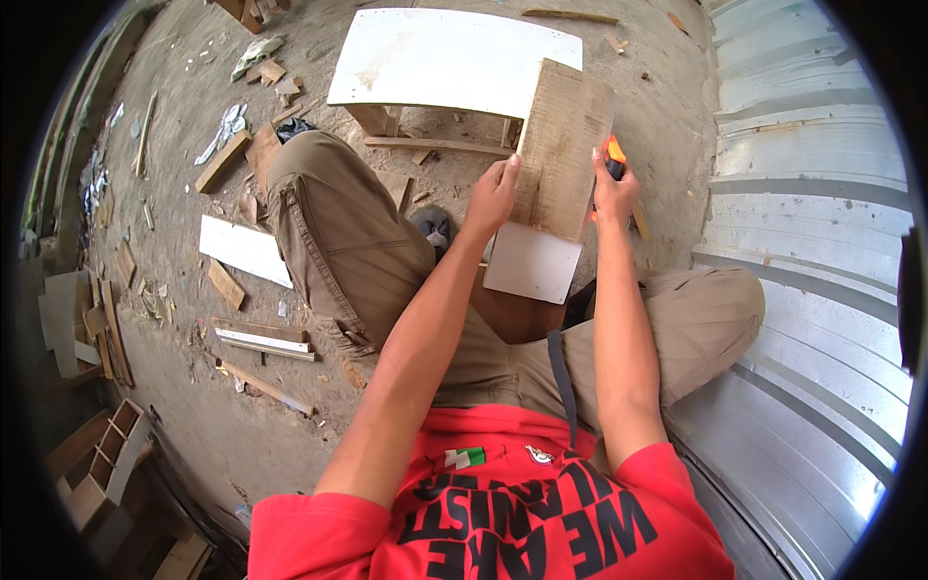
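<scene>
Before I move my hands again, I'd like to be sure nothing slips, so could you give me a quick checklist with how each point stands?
1. Left hand on the wooden board: ok, it grips the left edge.
2. Right hand on the orange-and-black tool: ok, closed around it at the board's right edge.
3. Tool's working end clear of fingers: cannot tell, it doesn't show clearly.
4. Board resting firmly on the small white panel: cannot tell, it overlaps the panel in view.
5. Ground free of scraps: not ok, wood pieces lie around.
</scene>
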The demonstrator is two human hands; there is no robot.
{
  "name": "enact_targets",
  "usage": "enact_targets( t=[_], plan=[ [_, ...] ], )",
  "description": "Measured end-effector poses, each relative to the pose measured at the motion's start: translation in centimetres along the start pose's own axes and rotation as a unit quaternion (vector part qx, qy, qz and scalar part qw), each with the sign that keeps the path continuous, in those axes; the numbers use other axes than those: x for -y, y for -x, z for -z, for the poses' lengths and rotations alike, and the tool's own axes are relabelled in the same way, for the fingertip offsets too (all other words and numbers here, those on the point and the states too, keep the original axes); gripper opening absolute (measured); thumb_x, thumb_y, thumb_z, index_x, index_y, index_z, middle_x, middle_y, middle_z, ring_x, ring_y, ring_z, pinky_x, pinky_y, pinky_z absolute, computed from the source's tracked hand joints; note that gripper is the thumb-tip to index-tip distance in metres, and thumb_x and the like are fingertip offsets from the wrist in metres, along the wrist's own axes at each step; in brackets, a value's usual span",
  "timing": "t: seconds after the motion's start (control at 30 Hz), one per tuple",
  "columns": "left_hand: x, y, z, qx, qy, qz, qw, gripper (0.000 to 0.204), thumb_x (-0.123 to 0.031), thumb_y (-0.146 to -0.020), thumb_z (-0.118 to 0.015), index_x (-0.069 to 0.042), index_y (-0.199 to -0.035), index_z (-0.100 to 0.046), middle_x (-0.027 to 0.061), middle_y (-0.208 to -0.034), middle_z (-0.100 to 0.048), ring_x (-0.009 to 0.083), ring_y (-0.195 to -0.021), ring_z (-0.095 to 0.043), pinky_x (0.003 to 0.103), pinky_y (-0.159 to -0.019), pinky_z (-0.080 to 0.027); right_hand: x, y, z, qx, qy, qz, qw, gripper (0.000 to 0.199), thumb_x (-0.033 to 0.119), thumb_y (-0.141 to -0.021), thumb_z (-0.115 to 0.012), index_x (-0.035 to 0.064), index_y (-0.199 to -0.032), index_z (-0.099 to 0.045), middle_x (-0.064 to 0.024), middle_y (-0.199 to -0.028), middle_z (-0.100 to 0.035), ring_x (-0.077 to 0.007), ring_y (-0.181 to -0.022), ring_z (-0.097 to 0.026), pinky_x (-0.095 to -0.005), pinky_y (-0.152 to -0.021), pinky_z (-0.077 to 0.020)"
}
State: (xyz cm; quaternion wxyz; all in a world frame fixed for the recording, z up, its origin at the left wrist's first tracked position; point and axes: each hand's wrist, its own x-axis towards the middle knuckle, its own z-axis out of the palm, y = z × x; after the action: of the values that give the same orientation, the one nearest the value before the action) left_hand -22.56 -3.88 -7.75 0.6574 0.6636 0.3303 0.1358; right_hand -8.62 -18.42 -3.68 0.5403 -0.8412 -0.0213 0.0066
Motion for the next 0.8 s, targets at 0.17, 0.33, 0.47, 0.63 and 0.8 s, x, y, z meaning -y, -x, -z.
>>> enact_targets(
  t=[0.17, 0.33, 0.47, 0.63, 0.8],
  plan=[
    [-1.8, 2.1, -1.4, 0.028, -0.025, -0.023, 0.999, 0.056, -0.042, -0.094, -0.067, 0.004, -0.123, -0.055, 0.0181, -0.091, -0.071, 0.0233, -0.082, -0.069, 0.039, -0.073, -0.053, 0.2, 0.1, 0.2, -0.012, 0.01, 0.002, 1.0, 0.04, 0.036, -0.081, -0.082, -0.0017, -0.087, -0.069, -0.0046, -0.075, -0.065, -0.0153, -0.071, -0.058, -0.0323, -0.072, -0.0473],
    [-2.2, 2.3, -1.3, 0.02, -0.056, -0.044, 0.997, 0.051, -0.04, -0.095, -0.067, 0.005, -0.117, -0.057, 0.0156, -0.093, -0.069, 0.0201, -0.084, -0.066, 0.035, -0.074, -0.052, -0.8, -0.3, 0.1, -0.009, -0.015, 0.012, 1.0, 0.043, 0.038, -0.08, -0.083, -0.0027, -0.088, -0.069, -0.0067, -0.074, -0.066, -0.0174, -0.069, -0.06, -0.0337, -0.068, -0.0484],
    [-3.3, 3.0, -1.2, 0.032, -0.052, 0.004, 0.998, 0.049, -0.039, -0.096, -0.066, 0.005, -0.117, -0.058, 0.0145, -0.097, -0.069, 0.0176, -0.086, -0.065, 0.034, -0.075, -0.052, -1.2, -0.5, -0.1, -0.009, 0.001, 0.006, 1.0, 0.047, 0.04, -0.079, -0.082, -0.004, -0.088, -0.068, -0.009, -0.073, -0.066, -0.0193, -0.067, -0.062, -0.0353, -0.067, -0.0489],
    [-1.2, 2.7, -0.4, 0.004, -0.056, -0.047, 0.997, 0.05, -0.042, -0.095, -0.067, 0.003, -0.117, -0.058, 0.0135, -0.091, -0.069, 0.0196, -0.081, -0.064, 0.036, -0.074, -0.051, 0.3, 0.7, -0.7, 0.011, -0.01, -0.004, 1.0, 0.05, 0.043, -0.079, -0.081, -0.0044, -0.089, -0.069, -0.0118, -0.074, -0.067, -0.0215, -0.069, -0.064, -0.0366, -0.067, -0.0497],
    [-1.2, 3.0, -0.5, -0.006, -0.065, -0.075, 0.995, 0.048, -0.042, -0.098, -0.064, 0.003, -0.115, -0.058, 0.0142, -0.098, -0.067, 0.0191, -0.087, -0.063, 0.035, -0.076, -0.05, 0.2, 0.9, -1.1, -0.004, -0.03, 0.012, 0.999, 0.045, 0.039, -0.08, -0.08, -0.0033, -0.093, -0.07, -0.0144, -0.072, -0.068, -0.025, -0.067, -0.066, -0.0384, -0.066, -0.0507]
  ],
)
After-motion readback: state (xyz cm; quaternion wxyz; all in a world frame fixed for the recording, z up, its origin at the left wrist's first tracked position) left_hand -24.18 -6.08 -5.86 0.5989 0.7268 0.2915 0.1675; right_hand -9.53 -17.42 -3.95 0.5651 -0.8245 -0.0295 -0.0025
